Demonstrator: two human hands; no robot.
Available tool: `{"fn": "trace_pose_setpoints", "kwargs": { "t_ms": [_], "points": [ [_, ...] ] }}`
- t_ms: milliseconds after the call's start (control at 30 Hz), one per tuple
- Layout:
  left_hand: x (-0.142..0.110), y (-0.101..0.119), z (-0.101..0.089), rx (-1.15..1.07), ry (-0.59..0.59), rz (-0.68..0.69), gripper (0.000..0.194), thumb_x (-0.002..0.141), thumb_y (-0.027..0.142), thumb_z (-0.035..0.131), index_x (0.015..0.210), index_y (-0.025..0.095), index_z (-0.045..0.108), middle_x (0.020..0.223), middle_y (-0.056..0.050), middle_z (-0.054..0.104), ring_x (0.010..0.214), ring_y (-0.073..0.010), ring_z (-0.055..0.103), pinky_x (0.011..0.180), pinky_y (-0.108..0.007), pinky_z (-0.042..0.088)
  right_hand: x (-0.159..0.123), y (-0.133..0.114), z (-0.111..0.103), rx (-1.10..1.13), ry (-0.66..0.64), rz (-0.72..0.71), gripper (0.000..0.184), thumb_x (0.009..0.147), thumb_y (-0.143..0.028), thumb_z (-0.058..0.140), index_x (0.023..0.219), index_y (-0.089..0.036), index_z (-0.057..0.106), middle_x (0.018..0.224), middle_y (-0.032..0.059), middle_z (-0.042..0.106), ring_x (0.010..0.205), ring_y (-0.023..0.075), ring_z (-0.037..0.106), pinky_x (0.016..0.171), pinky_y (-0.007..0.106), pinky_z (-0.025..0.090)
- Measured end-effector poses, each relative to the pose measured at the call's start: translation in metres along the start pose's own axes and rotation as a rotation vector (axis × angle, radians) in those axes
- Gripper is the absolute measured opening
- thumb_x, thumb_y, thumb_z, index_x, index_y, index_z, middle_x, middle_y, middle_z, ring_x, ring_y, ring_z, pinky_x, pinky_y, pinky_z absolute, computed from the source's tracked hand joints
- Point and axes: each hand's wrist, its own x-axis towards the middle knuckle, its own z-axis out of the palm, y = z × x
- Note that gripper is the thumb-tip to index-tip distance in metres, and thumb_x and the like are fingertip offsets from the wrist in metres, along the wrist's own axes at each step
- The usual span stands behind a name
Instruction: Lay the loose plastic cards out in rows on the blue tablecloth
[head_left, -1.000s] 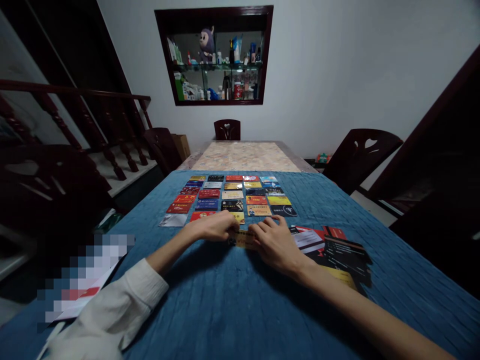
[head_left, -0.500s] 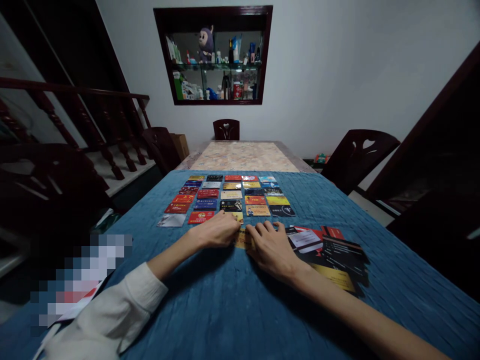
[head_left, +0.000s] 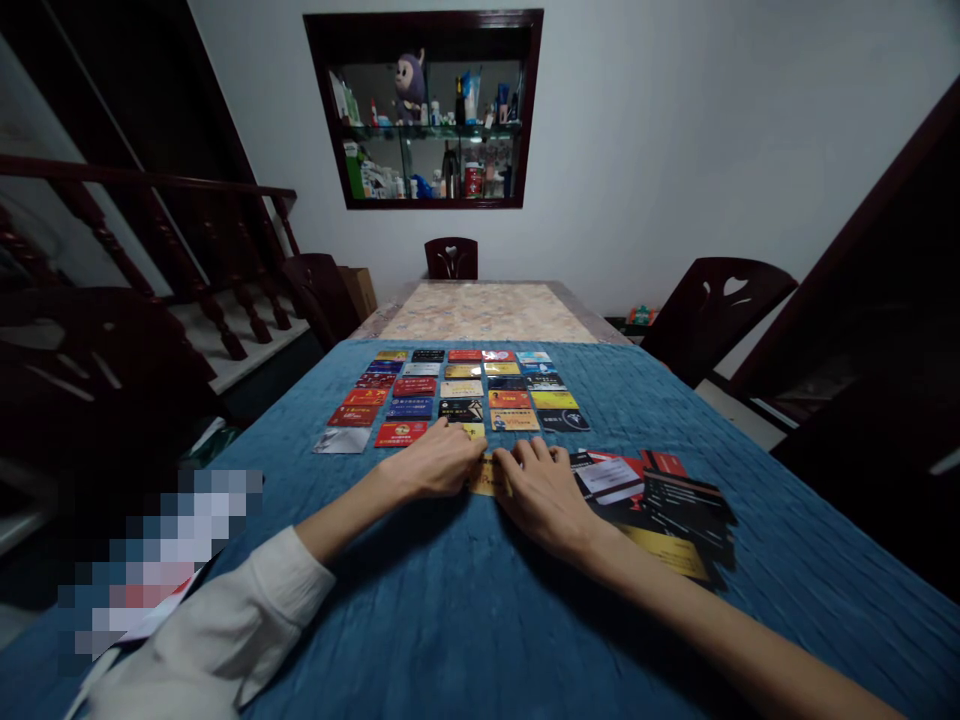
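Note:
A gold card (head_left: pixel 486 480) with dark lettering lies between my two hands, just below the near row of laid-out cards. My left hand (head_left: pixel 435 463) is closed at its left side, fingers folded together, partly covering a yellow card (head_left: pixel 475 431) in the row. At the gold card's right end, my right hand (head_left: pixel 546 497) has its fingers curled down and the thumb side against the card. Its fingertips are partly hidden. To the right of that hand spreads an overlapping pile of cards (head_left: pixel 686 500), black, red, white and gold.
Rows of colourful cards, such as a red card (head_left: pixel 401 434) and a black card (head_left: pixel 564 420), lie on the blue tablecloth (head_left: pixel 420 620). Beyond is a patterned tabletop (head_left: pixel 487 312). Chairs (head_left: pixel 724 310) stand around the table. A blurred white item (head_left: pixel 172 570) lies at left.
Both hands stay at the gold card with barely any movement; the right fingers shift slightly. The whole view has drifted a little.

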Motion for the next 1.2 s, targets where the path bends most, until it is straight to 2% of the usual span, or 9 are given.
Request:
{"fn": "trace_pose_setpoints", "kwargs": {
  "t_ms": [233,433,500,700,933,1200],
  "points": [
    [-0.002,0.001,0.0,-0.056,0.0,0.008,0.018,0.081,0.022,0.058,0.098,0.015,0.059,0.096,-0.014,0.068,0.093,-0.0298,0.064,0.084,-0.041,0.044,0.002,0.002,-0.003,-0.025,0.007,-0.055,0.024,0.094,-0.025,0.045,0.113,-0.018,0.059,0.108,0.0154,0.061,0.101,0.0301,0.049,0.076,0.039,0.032],
    [-0.005,0.003,-0.004,-0.023,-0.004,0.02,0.037,0.077,0.034,0.065,0.106,0.013,0.057,0.102,-0.017,0.067,0.098,-0.0329,0.061,0.087,-0.044,0.043,0.003,0.007,-0.008,-0.054,0.028,-0.095,0.024,0.093,-0.026,0.045,0.112,-0.018,0.058,0.108,0.0144,0.062,0.103,0.0297,0.049,0.08,0.041,0.032],
    [-0.006,0.001,-0.004,-0.016,0.011,0.025,0.038,0.076,0.034,0.067,0.106,0.013,0.057,0.102,-0.016,0.066,0.1,-0.0325,0.059,0.087,-0.043,0.042,0.003,0.01,-0.011,-0.054,0.044,-0.11,0.025,0.092,-0.027,0.047,0.112,-0.017,0.058,0.109,0.0148,0.062,0.105,0.0299,0.048,0.082,0.041,0.032],
    [-0.001,-0.005,-0.001,-0.058,0.084,0.016,0.023,0.08,0.027,0.063,0.098,0.016,0.054,0.101,-0.013,0.065,0.1,-0.0298,0.057,0.085,-0.04,0.04,0.007,0.029,-0.012,-0.028,0.085,-0.135,0.03,0.09,-0.033,0.051,0.115,-0.018,0.058,0.112,0.0132,0.062,0.104,0.0286,0.048,0.081,0.039,0.031],
    [0.004,-0.005,-0.001,-0.084,0.171,-0.041,0.03,0.085,0.033,0.063,0.109,0.016,0.056,0.113,-0.012,0.061,0.106,-0.029,0.054,0.087,-0.039,0.04,0.014,0.055,-0.01,-0.012,0.091,-0.138,0.04,0.09,-0.039,0.057,0.125,-0.021,0.057,0.12,0.0137,0.06,0.109,0.03,0.047,0.082,0.038,0.032],
    [0.021,-0.008,0.002,-0.121,0.173,-0.068,0.035,0.086,0.032,0.062,0.117,0.017,0.056,0.12,-0.012,0.059,0.117,-0.0294,0.048,0.093,-0.042,0.04,0.02,0.073,-0.002,0.014,0.09,-0.106,0.043,0.089,-0.036,0.059,0.13,-0.022,0.056,0.125,0.0114,0.06,0.111,0.0291,0.047,0.081,0.037,0.033]
  ]
}}
